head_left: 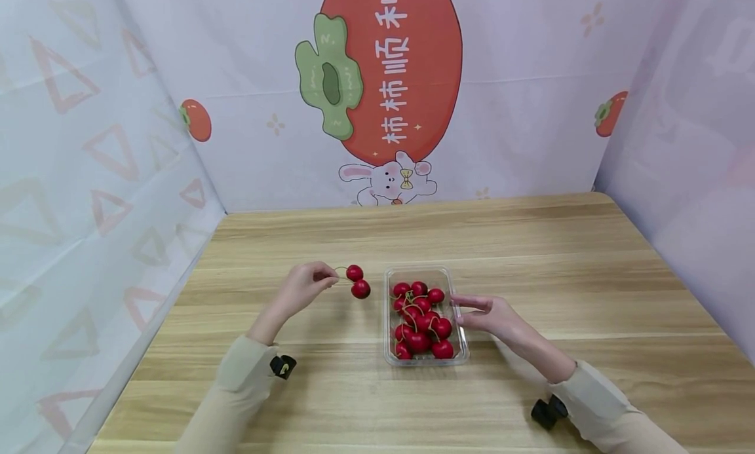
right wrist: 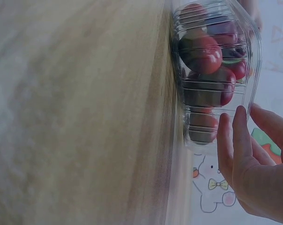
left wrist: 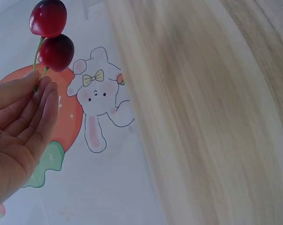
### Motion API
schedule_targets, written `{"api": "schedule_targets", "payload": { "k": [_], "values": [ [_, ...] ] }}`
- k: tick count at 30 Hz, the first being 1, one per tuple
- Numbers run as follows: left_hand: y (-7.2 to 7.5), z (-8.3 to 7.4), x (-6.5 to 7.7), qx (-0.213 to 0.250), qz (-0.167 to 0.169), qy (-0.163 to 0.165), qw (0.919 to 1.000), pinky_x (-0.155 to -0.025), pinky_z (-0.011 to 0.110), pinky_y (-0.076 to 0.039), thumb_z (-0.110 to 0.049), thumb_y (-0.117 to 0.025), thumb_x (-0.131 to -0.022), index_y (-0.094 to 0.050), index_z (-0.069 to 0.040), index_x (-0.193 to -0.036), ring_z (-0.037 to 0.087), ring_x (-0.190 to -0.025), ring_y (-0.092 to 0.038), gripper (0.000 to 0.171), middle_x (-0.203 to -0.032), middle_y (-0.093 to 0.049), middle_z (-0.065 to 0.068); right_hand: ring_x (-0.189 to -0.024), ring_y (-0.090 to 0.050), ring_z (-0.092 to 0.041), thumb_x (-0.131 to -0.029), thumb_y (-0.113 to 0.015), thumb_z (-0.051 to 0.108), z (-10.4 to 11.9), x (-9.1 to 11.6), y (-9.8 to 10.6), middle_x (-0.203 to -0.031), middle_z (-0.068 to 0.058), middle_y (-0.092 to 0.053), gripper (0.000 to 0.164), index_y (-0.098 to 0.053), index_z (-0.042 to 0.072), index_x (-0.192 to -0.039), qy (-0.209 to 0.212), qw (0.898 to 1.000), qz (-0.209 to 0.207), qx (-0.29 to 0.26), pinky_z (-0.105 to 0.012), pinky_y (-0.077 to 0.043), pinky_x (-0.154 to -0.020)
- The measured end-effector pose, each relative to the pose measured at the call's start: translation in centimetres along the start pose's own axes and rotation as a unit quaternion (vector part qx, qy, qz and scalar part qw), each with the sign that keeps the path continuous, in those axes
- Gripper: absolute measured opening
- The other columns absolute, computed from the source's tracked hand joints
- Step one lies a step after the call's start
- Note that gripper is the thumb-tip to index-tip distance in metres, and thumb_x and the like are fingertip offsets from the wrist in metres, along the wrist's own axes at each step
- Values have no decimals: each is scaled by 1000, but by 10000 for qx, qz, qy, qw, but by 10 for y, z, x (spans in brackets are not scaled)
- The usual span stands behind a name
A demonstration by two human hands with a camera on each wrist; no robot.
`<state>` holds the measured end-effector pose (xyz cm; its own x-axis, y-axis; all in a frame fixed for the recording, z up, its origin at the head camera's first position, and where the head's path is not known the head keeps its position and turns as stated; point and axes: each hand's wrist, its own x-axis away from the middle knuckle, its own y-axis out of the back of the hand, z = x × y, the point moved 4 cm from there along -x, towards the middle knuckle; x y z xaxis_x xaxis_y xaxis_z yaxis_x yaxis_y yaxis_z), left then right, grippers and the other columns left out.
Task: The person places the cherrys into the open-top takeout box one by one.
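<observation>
Two dark red cherries hang in the air left of the container, their stems pinched between the thumb and fingertips of my left hand. In the left wrist view, the left hand grips both green stems, with the cherries beyond the fingertips. A clear plastic container stands on the table, holding many red cherries with stems. At its right side, my right hand touches the wall and rim with fairly straight fingers. The right wrist view shows that hand against the ribbed container.
The wooden table has a light grain. Behind it hangs a cloth backdrop printed with a large persimmon and a rabbit. More printed cloth closes off the left side, and a pale cloth the right.
</observation>
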<state>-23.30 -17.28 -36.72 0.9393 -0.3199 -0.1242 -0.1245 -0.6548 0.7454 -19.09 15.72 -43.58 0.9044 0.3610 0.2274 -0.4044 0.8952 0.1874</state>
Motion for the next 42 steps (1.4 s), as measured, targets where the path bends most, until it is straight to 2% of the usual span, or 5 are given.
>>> {"api": "schedule_targets", "payload": {
  "k": [12, 21, 33, 42],
  "values": [
    [-13, -26, -17, 59, 197, -306, 9993, -60, 22, -48, -9, -60, -83, -65, -1, -86, 15, -69, -59, 10, -79, -64, 5, -109, -51, -23, -80, -65, 22, -1, 0, 1, -129, -15, -46, 53, -48, 1, -126, 16, 10000, 18, 8, -41, -38, -95],
    [-24, -45, -28, -112, 373, -560, 9977, -62, 20, -48, -8, -61, -82, -66, -2, -84, 10, -70, -57, 8, -79, -64, 4, -110, -51, -24, -80, -65, 22, 0, 0, 0, -129, -15, -46, 52, -48, 1, -125, 28, 10000, -15, -23, -41, -37, -95],
    [-40, -69, -41, -323, 604, -1165, 9908, -62, 19, -47, -8, -61, -82, -65, -4, -82, 9, -69, -57, 6, -79, -64, 4, -109, -52, -23, -81, -64, 21, 0, -1, 1, -129, -15, -46, 51, -48, 1, -125, -19, 10000, -4, -19, -41, -37, -95],
    [-56, -82, -47, -463, 950, -1392, 9846, -60, 15, -46, -6, -61, -82, -66, -1, -82, 9, -66, -56, 7, -77, -64, 5, -107, -53, -21, -81, -64, 22, -1, -1, 1, -129, -14, -46, 52, -48, 1, -126, -15, 10000, 14, -28, -41, -37, -95]
  ]
}}
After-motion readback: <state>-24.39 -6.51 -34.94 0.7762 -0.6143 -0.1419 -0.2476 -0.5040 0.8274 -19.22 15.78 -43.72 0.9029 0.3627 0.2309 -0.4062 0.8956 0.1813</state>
